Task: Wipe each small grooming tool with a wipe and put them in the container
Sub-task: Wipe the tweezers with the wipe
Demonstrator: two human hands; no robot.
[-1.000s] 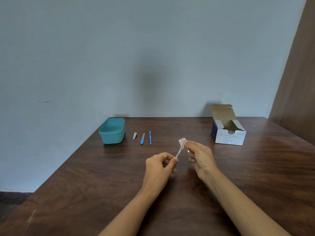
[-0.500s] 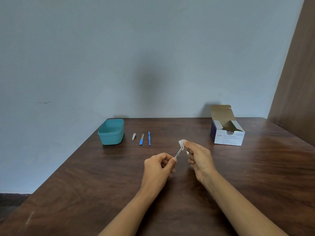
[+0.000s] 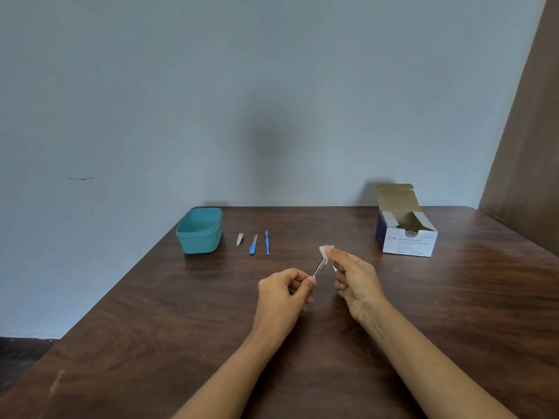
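Observation:
My left hand [image 3: 286,290] pinches the lower end of a slim metal tool [image 3: 319,268], likely tweezers, above the middle of the table. My right hand [image 3: 354,276] pinches a small white wipe [image 3: 325,251] folded around the tool's upper end. A teal container [image 3: 200,229] stands open at the back left. To its right lie a small nail clipper [image 3: 240,239], a blue-handled nail file [image 3: 253,244] and a thin blue tool [image 3: 267,242], side by side on the table.
An open white and purple box of alcohol swabs [image 3: 406,234] stands at the back right of the dark wooden table [image 3: 151,328]. A grey wall runs behind the table and a brown panel rises at the far right.
The wipe in my right hand has slid a little along the tool toward its upper end. The view has shifted slightly. Nothing on the table has moved.

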